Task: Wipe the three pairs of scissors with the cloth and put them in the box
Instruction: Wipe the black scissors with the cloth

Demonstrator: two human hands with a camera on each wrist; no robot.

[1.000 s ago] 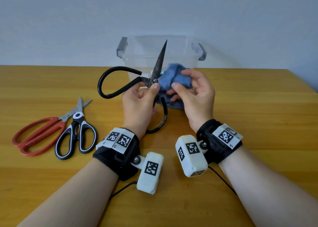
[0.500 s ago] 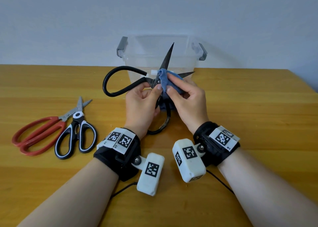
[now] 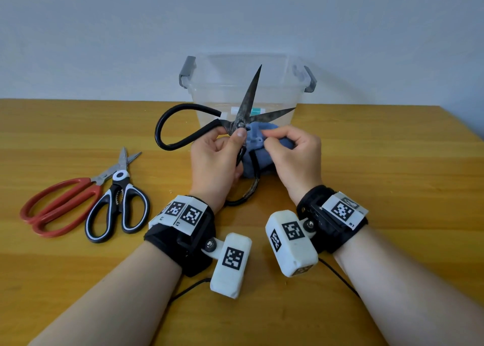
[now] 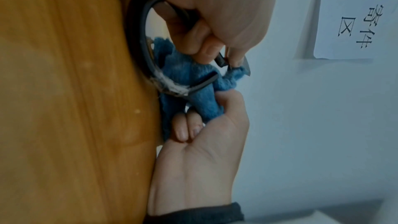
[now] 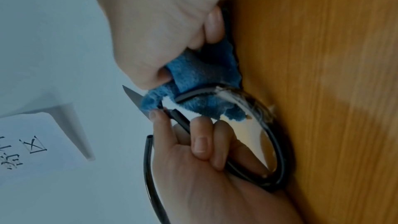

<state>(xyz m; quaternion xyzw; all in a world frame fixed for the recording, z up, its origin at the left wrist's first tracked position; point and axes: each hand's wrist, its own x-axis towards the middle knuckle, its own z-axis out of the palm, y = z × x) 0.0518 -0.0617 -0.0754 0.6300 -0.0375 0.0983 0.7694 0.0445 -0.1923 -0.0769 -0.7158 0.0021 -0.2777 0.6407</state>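
Note:
My left hand (image 3: 220, 154) grips the big black-handled scissors (image 3: 246, 104) near the pivot, thumb on the rivet, blades spread apart and pointing up and to the right. My right hand (image 3: 293, 151) pinches the bunched blue cloth (image 3: 255, 136) just right of the pivot, below the lower blade. In the left wrist view the cloth (image 4: 198, 81) lies under a black handle loop (image 4: 140, 45) that rests on the table. The right wrist view shows the cloth (image 5: 198, 76) and the same loop (image 5: 273, 142). Red scissors (image 3: 60, 206) and black-and-white scissors (image 3: 117, 204) lie at the left.
The clear plastic box (image 3: 246, 86) with grey latches stands open right behind the hands, against the wall. The wooden table (image 3: 392, 162) stretches to the right and toward me. A thin black cable (image 3: 188, 290) runs from the wrist gear.
The scissor blades have spread wider apart. My right hand slid the cloth down from the blades to just beside the pivot. The left hand stays in its grip.

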